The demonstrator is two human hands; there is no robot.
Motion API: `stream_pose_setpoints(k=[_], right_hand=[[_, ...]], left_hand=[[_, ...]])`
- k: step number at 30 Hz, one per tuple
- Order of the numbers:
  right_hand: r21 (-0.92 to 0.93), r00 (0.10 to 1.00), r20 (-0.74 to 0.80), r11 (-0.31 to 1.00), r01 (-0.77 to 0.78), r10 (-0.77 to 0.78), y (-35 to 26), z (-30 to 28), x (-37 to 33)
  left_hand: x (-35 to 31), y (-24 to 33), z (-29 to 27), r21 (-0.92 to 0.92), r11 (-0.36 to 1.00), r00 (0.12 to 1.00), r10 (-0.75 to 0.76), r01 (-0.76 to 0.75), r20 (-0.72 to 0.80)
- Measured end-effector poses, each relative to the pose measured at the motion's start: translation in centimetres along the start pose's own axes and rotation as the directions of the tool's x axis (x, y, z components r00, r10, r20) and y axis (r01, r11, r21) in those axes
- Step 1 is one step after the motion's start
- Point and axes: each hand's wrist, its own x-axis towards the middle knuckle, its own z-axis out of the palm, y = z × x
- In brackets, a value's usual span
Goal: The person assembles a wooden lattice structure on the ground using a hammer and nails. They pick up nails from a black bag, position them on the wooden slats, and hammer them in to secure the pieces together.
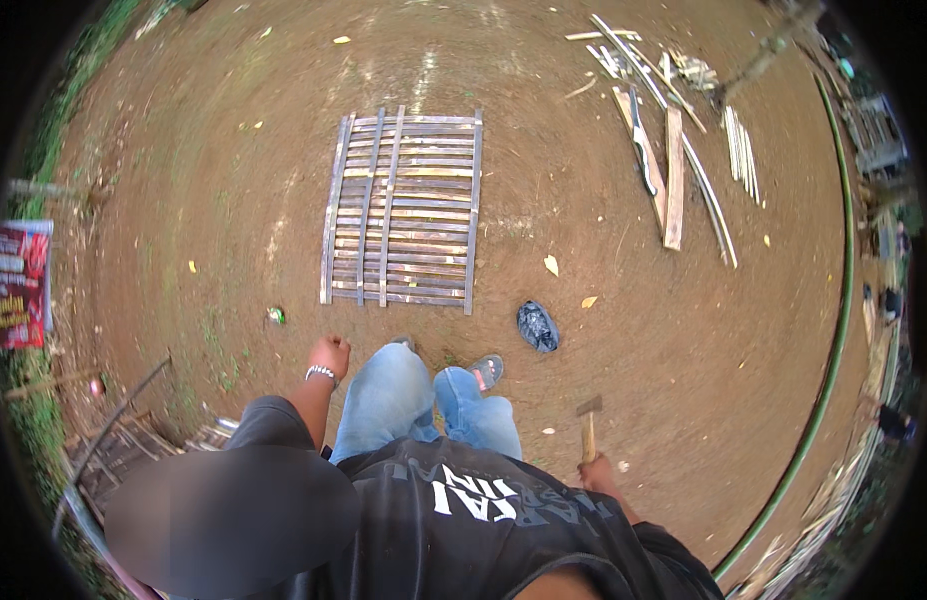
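My right hand point(597, 474) is wrapped round the wooden handle of a hammer point(588, 430), whose dark metal head points away from me. My left hand point(329, 357), with a bracelet at its wrist, hangs beside my left knee. Its fingers are curled in, and nothing shows in them. Ahead of my feet a slatted wooden panel point(388, 230) lies flat on the bare soil. Many thin crosswise slats are joined to several long strips. Neither hand touches the panel.
A crumpled black plastic bag point(537, 327) lies right of my feet. Farther right are a saw point(642, 150), a wooden plank point(673, 180) and loose strips point(741, 155). A green hose point(841, 330) curves along the right side. A small green-and-white piece of litter point(275, 315) lies left.
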Motion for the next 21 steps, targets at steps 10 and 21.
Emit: stream_pose_setpoints(k=[10, 21], right_hand=[[0.044, 0.974, -0.171, 0.986, 0.159, -0.149, -21.6, -19.3, 6.4], [-0.548, 0.912, -0.034, 0.771, 0.324, -0.408, -40.2, -28.5, 2.1]], left_hand=[[-4.7, 8.1, 0.6, -0.487, 0.861, 0.987, 0.158, -0.144, -0.013], [-10.6, -4.6, 8.1, -0.539, 0.632, 0.764, -0.644, 0.556, 0.033]])
